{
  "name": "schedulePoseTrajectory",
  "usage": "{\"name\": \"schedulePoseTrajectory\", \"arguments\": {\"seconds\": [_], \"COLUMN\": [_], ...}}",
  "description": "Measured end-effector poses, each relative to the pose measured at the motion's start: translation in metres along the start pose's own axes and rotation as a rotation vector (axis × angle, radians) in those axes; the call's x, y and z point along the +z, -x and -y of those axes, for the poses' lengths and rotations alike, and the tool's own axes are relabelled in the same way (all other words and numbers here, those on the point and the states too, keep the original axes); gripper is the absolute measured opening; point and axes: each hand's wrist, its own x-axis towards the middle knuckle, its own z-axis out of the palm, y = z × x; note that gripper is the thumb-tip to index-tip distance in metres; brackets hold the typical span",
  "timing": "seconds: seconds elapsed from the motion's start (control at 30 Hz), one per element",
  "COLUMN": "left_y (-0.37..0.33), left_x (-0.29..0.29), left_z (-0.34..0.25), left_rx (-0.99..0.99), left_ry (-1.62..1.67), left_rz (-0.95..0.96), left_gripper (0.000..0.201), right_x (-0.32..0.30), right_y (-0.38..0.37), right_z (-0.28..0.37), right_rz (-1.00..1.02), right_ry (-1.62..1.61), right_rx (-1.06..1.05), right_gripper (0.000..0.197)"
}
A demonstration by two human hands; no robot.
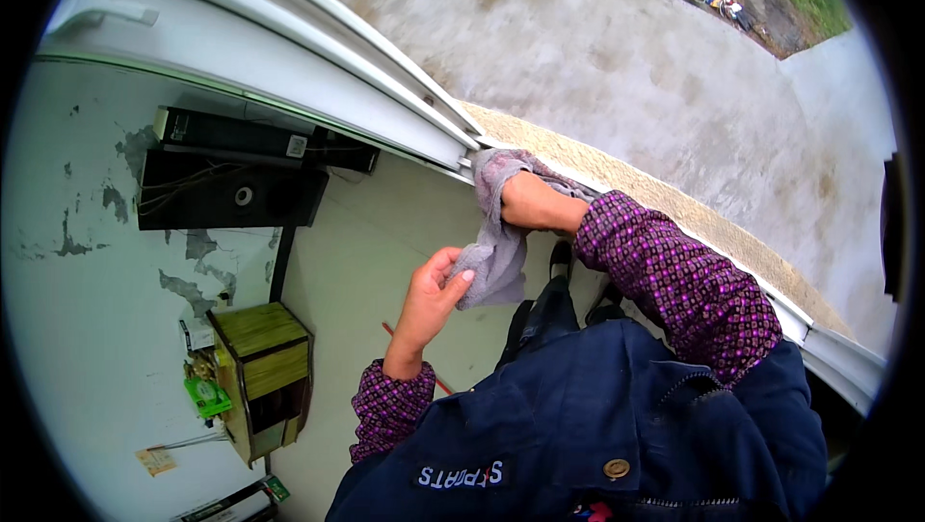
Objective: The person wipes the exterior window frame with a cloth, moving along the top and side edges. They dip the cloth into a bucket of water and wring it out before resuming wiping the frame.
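Observation:
A greyish-purple cloth (496, 257) is draped over the window sill at the corner of the white sliding window frame (385, 122). Its loose end hangs down on the room side. My left hand (427, 302) pinches the edge of that hanging end between thumb and fingers. On top of the sill, my right hand (535, 202) grips the bunched upper part of the cloth against the window track. Folds of the cloth hide my right fingertips.
Outside the sill lies a rough tan ledge (665, 204), with a concrete surface (617, 50) beyond. Inside are black electronic boxes (231, 189) against the peeling wall and a small wooden cabinet (265, 348). A window handle (116, 11) juts out at upper left.

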Motion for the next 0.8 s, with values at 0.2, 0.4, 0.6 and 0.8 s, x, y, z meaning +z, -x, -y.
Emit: {"name": "schedulePoseTrajectory", "arguments": {"seconds": [0.2, 0.4, 0.6, 0.8], "left_y": [-0.01, -0.023, -0.025, -0.031], "left_x": [-0.017, -0.035, -0.042, -0.04], "left_z": [0.008, 0.013, 0.017, 0.023], "left_rx": [0.015, 0.039, 0.078, 0.092], "left_ry": [0.078, 0.032, 0.067, 0.084], "left_rz": [-0.027, 0.022, 0.004, 0.015], "left_gripper": [0.021, 0.019, 0.018, 0.018], "right_x": [-0.009, -0.041, -0.064, -0.057], "right_y": [-0.007, 0.002, -0.003, -0.025], "right_z": [0.012, 0.03, 0.033, 0.038], "right_rz": [-0.169, -0.147, 0.08, 0.216], "right_ry": [0.121, 0.311, 0.314, 0.479], "right_rx": [-0.069, -0.017, 0.01, 0.111], "right_gripper": [0.025, 0.023, 0.036, 0.043]}}
